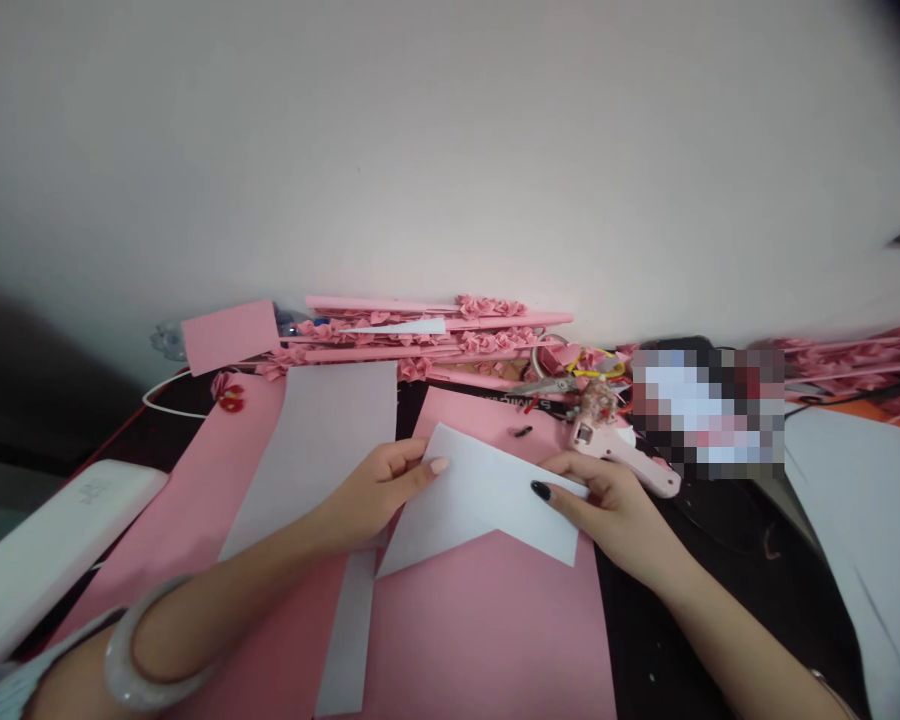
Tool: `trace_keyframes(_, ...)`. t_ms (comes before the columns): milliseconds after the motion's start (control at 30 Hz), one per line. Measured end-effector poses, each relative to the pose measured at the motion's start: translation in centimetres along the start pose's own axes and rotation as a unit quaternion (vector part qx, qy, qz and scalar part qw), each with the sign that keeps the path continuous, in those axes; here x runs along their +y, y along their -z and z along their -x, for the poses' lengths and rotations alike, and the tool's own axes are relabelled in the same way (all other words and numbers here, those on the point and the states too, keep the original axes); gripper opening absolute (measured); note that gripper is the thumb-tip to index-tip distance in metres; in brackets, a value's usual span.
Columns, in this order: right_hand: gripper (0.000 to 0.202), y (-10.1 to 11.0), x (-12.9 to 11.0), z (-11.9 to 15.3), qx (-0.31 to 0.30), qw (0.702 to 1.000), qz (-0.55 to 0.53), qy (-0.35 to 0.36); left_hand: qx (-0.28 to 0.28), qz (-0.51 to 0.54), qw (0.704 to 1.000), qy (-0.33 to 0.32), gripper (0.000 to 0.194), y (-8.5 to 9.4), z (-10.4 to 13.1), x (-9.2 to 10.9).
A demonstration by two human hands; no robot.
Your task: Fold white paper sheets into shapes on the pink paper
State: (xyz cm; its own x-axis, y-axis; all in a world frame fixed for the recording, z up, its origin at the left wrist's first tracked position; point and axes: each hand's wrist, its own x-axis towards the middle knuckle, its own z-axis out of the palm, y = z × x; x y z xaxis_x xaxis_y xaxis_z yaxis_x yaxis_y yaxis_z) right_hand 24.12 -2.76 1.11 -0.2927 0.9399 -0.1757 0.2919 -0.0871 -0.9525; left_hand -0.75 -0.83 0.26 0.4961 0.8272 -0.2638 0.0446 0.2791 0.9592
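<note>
A white piece of paper [487, 500] with a notched lower edge is held between both hands above a large pink sheet [487, 640]. My left hand [382, 490] pinches its upper left side, thumb on top. My right hand [600, 500] grips the right end, its dark-nailed thumb lying on the paper and the other fingers behind. Left of the held paper lie a wide white sheet [330, 430] and a narrow white strip [351, 630], both over pink paper.
Pink paper flowers on stems [487, 342] lie along the wall. A pink glue gun [622, 450] and scissors [544, 387] rest behind my right hand. A white case [60, 550] stands at the left, white sheets [862, 520] at the right.
</note>
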Motion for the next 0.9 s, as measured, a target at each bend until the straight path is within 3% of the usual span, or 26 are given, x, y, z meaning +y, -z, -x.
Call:
trace_keyframes(200,0.016,-0.1,0.0,0.0,-0.008,1.0,-0.011,-0.004,-0.025,0.063,0.998,0.017,0.025,-0.5,0.4,0.3)
trace_keyframes(400,0.017,-0.3,0.1,-0.1,-0.013,1.0,0.021,0.02,-0.053,0.12,0.986,0.1,0.034,-0.6,0.5,-0.1)
trace_keyframes(467,0.019,0.1,0.1,-0.1,0.023,0.998,0.033,0.038,-0.067,0.136,0.983,0.104,0.027,-0.6,0.4,-0.1)
trace_keyframes(567,0.021,1.6,-0.1,-0.1,0.136,0.988,0.01,0.072,-0.076,0.152,0.979,0.109,0.019,-0.4,0.3,-0.1)
trace_keyframes(667,0.019,4.6,-0.7,-0.3,0.267,0.959,0.045,0.081,-0.066,0.17,0.977,0.113,0.017,-0.3,0.2,-0.3)
trace_keyframes(767,0.021,8.5,-1.3,-1.1,0.306,0.909,0.279,0.049,-0.053,0.188,0.974,0.113,0.016,-0.2,0.0,-0.5)
trace_keyframes(800,0.021,9.7,-1.3,-1.6,0.303,0.881,0.359,0.051,-0.052,0.193,0.973,0.113,0.016,-0.1,0.0,-0.6)
trace_keyframes(900,0.027,12.7,-0.8,-3.9,0.198,0.816,0.532,0.106,-0.05,0.2,0.971,0.118,0.013,-0.1,-0.1,-0.6)
